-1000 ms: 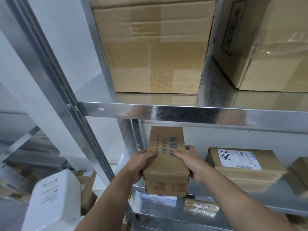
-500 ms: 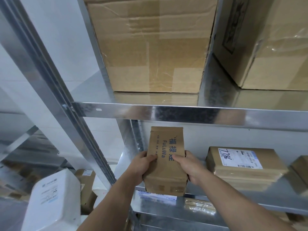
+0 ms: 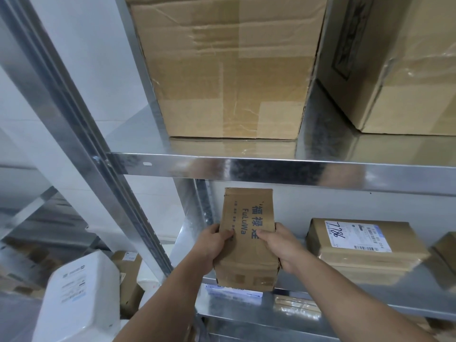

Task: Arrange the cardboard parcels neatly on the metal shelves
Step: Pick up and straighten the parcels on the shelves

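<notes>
A small brown cardboard parcel [image 3: 246, 233] printed with blue "FuLuWa" lettering lies lengthwise at the left end of the lower metal shelf [image 3: 370, 304]. My left hand [image 3: 214, 243] grips its left side, thumb on top. On the other side, my right hand [image 3: 278, 245] grips it the same way. A flat taped parcel [image 3: 365, 248] with a white label marked "7786" lies to the right on the same shelf. Two large cardboard boxes, one [image 3: 229, 67] at the left and one [image 3: 399, 62] at the right, stand on the upper shelf [image 3: 271, 169].
A slanted metal upright [image 3: 81, 124] runs down the left of the rack. A white plastic object [image 3: 79, 299] and more cardboard boxes [image 3: 128, 275] sit low at the left. Another parcel's corner [image 3: 446, 248] shows at the far right edge of the lower shelf.
Both hands have pushed the small parcel a little deeper onto the lower shelf. Its front end now overhangs the shelf edge less.
</notes>
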`<state>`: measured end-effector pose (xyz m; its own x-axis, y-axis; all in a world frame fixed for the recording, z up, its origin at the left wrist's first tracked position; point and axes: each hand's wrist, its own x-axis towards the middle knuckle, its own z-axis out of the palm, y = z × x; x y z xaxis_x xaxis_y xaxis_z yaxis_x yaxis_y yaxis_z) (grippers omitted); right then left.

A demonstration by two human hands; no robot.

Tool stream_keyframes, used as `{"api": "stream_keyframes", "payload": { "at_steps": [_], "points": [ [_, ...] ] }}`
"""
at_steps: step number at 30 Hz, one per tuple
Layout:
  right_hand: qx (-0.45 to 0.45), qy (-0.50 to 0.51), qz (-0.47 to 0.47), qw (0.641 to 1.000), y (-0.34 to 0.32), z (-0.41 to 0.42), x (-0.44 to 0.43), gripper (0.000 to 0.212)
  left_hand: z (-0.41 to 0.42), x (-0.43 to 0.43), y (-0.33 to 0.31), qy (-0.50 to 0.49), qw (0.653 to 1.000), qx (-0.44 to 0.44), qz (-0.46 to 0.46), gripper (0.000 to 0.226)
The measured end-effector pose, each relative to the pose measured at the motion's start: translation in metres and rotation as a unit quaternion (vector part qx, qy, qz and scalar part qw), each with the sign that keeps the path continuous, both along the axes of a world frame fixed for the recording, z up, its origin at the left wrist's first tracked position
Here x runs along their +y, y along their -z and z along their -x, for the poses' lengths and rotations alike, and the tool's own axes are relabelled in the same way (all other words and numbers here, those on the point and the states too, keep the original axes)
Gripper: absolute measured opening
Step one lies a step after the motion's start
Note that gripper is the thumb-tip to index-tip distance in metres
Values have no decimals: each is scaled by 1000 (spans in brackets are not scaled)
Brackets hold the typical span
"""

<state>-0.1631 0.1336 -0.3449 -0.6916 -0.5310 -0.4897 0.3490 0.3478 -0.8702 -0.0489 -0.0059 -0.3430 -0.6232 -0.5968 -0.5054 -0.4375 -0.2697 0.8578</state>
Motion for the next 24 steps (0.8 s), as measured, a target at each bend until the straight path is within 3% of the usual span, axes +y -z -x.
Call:
{"api": "stream_keyframes", "payload": {
  "at_steps": [3, 6, 10, 14, 16, 18, 21, 24],
  "points": [
    [-27, 5, 19, 999, -2, 4, 6, 18, -4, 1, 0, -4, 998, 36, -47, 30],
    [-56, 6, 41, 998, -4, 7, 14, 21, -11, -2, 0, -67, 988, 77, -119, 33],
    [-132, 12, 105, 986, -6, 8, 25, 25, -20, -12, 3, -89, 992, 24, -90, 37],
    [-182, 13, 145, 973, -4, 3, 31, 27, -27, -18, 6, -34, 978, 7, -207, 57],
    [-186, 19, 159, 969, -1, 0, 32, 29, -29, -20, 7, -44, 972, 16, -229, 56],
    [-168, 33, 168, 971, 2, 0, 32, 33, -30, -21, 7, -72, 971, 34, -224, 50],
    [-77, 31, 133, 988, 6, 1, 32, 59, -29, -19, -2, -89, 975, 58, -197, 42],
    [-6, 1, 89, 996, 9, -1, 27, 41, -26, -22, -9, -75, 984, 52, -152, 42]
  ]
}}
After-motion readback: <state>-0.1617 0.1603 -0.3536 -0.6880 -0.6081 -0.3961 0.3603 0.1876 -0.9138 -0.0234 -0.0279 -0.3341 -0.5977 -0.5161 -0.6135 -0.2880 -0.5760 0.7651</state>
